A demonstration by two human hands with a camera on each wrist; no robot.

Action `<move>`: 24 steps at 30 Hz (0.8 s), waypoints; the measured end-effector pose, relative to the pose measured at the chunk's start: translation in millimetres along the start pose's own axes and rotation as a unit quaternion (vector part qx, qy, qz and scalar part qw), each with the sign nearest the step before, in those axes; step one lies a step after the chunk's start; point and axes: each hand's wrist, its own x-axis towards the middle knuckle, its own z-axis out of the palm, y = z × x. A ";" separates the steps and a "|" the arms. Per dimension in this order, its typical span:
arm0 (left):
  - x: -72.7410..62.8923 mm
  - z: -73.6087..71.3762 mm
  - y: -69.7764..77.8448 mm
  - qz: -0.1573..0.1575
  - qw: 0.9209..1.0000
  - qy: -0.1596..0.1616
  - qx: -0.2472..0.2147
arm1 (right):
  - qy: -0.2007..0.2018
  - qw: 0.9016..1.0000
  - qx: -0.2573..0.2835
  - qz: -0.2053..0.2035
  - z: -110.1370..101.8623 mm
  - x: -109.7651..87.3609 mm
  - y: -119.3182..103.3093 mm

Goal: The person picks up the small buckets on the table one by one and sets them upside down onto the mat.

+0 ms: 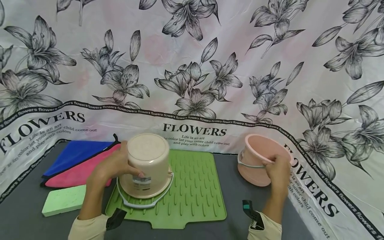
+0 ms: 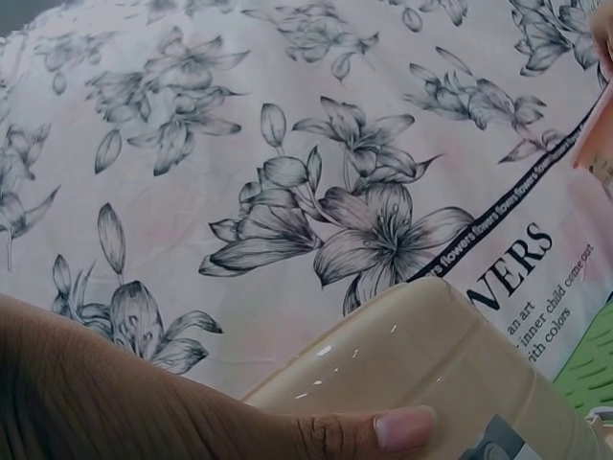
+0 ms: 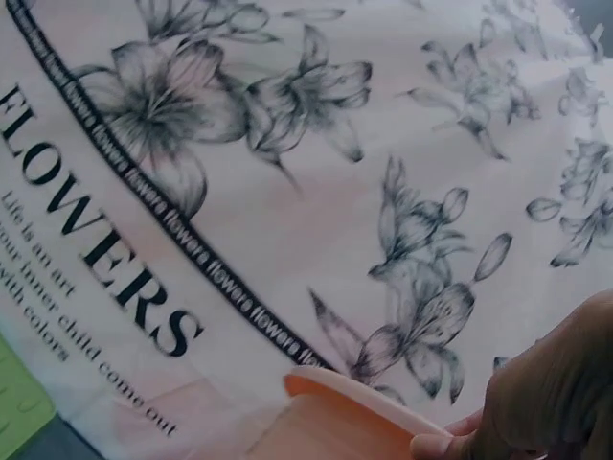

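An upside-down beige bucket (image 1: pixel 150 150) stands over the green mat (image 1: pixel 195 186), its grey handle (image 1: pixel 141 205) hanging around the rim. My left hand (image 1: pixel 112 166) grips its side, the thumb lying across the wall near a label; the other fingers are hidden behind it. In the left wrist view, that thumb (image 2: pixel 407 428) presses the beige wall. Over at the right, a pink bucket (image 1: pixel 252 175) leans with its mouth up. My right hand (image 1: pixel 277 170) pinches its near rim, and the right wrist view shows the thumb at the rim (image 3: pixel 374 402).
Left of the mat lie a folded blue and pink cloth (image 1: pixel 81 163) with black edging and a light green block (image 1: pixel 64 199). The dark grey tabletop (image 1: pixel 231 200) runs under everything. A flower-printed sheet (image 1: pixel 192 50) rises behind and along the right.
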 end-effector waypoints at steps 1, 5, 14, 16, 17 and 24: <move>0.0 -0.2 0.4 -0.003 1.000 -0.002 0.003 | -0.004 1.000 0.002 -0.004 -1.2 -0.4 -1.0; -0.1 -0.6 0.9 -0.012 1.000 -0.009 0.012 | -0.026 0.999 0.004 -0.022 -7.0 -1.2 -5.7; -1.0 0.6 3.7 -0.009 1.000 -0.009 0.019 | -0.078 0.995 0.016 -0.061 -18.7 -5.5 -26.3; -1.2 1.2 6.5 -0.007 0.999 -0.007 0.038 | -0.076 0.995 0.018 -0.067 -21.2 -10.1 -33.3; -1.4 2.1 8.7 -0.006 0.999 -0.002 0.047 | -0.072 0.995 0.018 -0.070 -22.5 -12.5 -37.1; -0.5 11.2 46.9 0.038 0.987 0.092 0.128 | -0.047 0.992 0.047 -0.108 -30.4 -27.6 -64.4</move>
